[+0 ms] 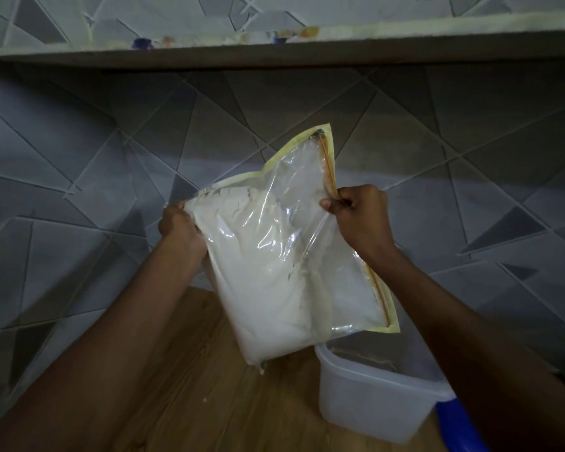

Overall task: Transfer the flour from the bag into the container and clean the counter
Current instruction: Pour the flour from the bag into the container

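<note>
A clear plastic bag (274, 272) with yellow edging and a zip along its right side is held up above the counter, white flour filling its lower left part. My left hand (180, 228) grips the bag's left edge. My right hand (359, 213) pinches the zip strip on the right edge, about halfway along it. Below the bag's lower right corner stands a translucent white plastic container (369, 402), open at the top, partly hidden by my right forearm.
The wooden counter (209, 402) lies under the bag, with a small white speck on it. A blue object (460, 425) sits beside the container at the lower right. Grey patterned wall tiles rise behind, with a shelf (274, 50) overhead.
</note>
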